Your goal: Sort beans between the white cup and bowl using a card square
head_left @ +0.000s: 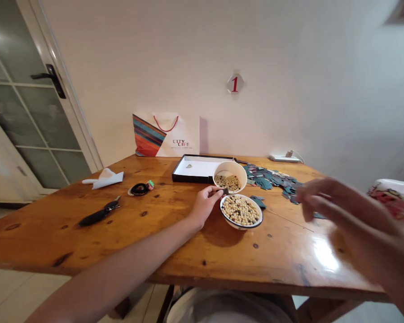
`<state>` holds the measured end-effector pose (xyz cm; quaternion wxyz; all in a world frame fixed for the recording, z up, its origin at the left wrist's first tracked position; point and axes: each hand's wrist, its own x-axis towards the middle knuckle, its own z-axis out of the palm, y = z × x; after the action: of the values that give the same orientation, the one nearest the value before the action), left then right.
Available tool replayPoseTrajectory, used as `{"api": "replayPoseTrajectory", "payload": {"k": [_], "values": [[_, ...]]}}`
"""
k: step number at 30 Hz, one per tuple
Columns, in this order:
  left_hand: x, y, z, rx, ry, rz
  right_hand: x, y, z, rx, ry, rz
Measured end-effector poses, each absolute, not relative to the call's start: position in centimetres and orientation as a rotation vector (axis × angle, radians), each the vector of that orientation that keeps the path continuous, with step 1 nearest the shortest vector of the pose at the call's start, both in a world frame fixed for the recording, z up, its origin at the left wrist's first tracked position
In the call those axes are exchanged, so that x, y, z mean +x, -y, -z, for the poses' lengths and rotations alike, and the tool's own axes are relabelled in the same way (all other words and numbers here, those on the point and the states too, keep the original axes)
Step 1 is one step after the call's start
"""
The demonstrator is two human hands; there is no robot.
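Observation:
My left hand [205,204] reaches across the wooden table [128,242] and pinches a small dark piece [225,191] just left of two bowls. The nearer bowl [241,211] is white with a dark rim and holds many pale beads. Behind it a tilted white bowl [230,176] holds more beads. My right hand [333,202] hovers at the right, blurred by motion, fingers spread, with nothing visible in it. It is close to a heap of dark teal pieces [272,179].
A shallow black box with a white inside [202,168] lies behind the bowls, before a striped paper bag [164,134] at the wall. At the left lie a white cloth [104,178], a small dark round item [140,189] and a black folded tool [99,214]. A power strip [284,158] is at the back right.

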<state>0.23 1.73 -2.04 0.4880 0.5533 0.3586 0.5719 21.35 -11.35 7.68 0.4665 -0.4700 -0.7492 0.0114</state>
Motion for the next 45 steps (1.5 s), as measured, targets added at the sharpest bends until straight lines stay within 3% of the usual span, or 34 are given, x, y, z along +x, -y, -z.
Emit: {"api": "replayPoseTrajectory", "payload": {"k": [6,11,32,45], "values": [[0.0,-1.6,2.0,1.354,-0.902,-1.396,19.2,3.6,-6.7,-1.324,2.15,0.583],[-0.1,-1.5,1.7,1.349,-0.91,-1.383,17.2,-2.8,-6.0,-1.351,2.504,0.706],[-0.4,-1.5,1.7,1.235,-0.939,-1.378,13.2,-9.7,-2.5,-1.595,2.638,0.61],[-0.7,-1.0,2.0,1.236,-0.91,-1.295,14.3,-8.9,-2.8,-1.328,2.554,0.414]]}}
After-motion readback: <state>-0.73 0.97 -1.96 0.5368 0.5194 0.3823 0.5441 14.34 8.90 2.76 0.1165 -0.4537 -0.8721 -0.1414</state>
